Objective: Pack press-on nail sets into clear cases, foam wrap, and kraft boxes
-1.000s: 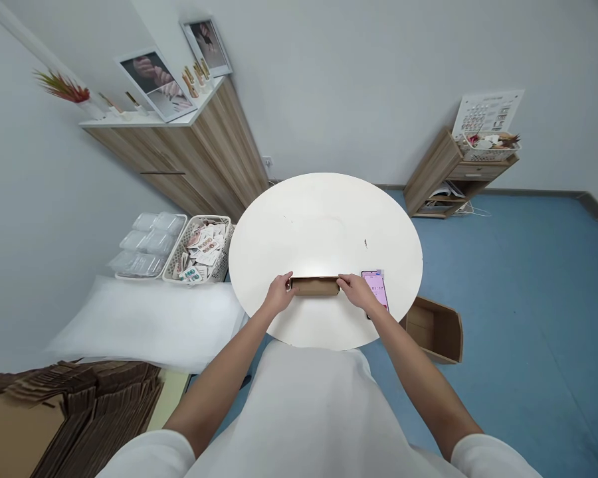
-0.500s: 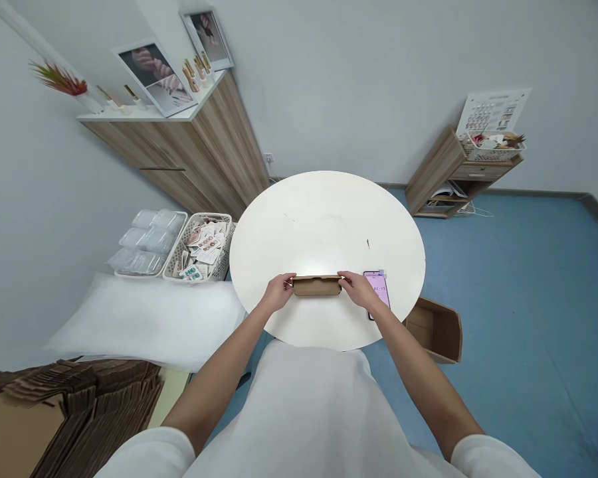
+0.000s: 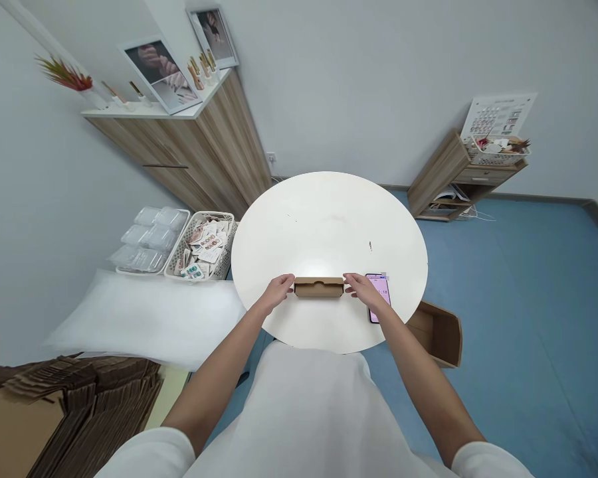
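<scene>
A small flat brown cardboard box (image 3: 319,287) lies on the round white table (image 3: 329,219), near its front edge. My left hand (image 3: 277,291) rests at the box's left end, fingers stretched toward it and touching it. My right hand (image 3: 363,289) sits at the box's right end, fingers extended and touching that end. Neither hand wraps round the box. A phone with a lit pink screen (image 3: 381,292) lies just right of my right hand, partly hidden by my wrist.
Left of the table are a white basket of small packets (image 3: 205,245) and a tray of clear plastic containers (image 3: 147,240), with white foam sheet (image 3: 144,318) before them. Flat cardboard stacks (image 3: 70,405) lie bottom left. An open cardboard box (image 3: 441,332) sits on the blue floor, right.
My hands held the box's ends with curled fingers earlier; now the fingers are stretched out and the hands have drawn slightly apart. The box lies flat on the table.
</scene>
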{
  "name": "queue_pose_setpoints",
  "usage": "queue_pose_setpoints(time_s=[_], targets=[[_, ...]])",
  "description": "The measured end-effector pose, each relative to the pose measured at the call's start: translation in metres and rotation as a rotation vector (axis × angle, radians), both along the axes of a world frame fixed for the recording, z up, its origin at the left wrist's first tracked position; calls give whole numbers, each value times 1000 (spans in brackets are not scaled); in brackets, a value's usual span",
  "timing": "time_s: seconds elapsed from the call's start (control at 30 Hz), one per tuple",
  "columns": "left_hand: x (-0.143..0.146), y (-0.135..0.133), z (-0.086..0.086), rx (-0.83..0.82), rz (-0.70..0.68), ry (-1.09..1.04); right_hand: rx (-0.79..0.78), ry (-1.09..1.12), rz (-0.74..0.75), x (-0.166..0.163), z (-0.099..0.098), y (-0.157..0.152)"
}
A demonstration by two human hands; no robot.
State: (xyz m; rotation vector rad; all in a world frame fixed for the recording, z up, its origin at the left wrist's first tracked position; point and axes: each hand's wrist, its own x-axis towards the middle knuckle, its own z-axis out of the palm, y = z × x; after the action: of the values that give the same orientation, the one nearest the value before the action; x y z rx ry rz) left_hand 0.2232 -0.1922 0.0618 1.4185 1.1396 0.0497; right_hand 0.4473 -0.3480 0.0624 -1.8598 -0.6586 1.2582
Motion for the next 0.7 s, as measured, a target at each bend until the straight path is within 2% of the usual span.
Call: queue_pose_setpoints(time_s=[0.17,0.43,0.7], targets=[[2,-4,-3,0,-29,4,-25,27,27,-2,-6,0],[-4,-7,-18,51,-18,-37,-30,10,38,-4,-13,-6],[-5,-12,-27,55,6,-102,21,-106,69,-8,-22,-8]])
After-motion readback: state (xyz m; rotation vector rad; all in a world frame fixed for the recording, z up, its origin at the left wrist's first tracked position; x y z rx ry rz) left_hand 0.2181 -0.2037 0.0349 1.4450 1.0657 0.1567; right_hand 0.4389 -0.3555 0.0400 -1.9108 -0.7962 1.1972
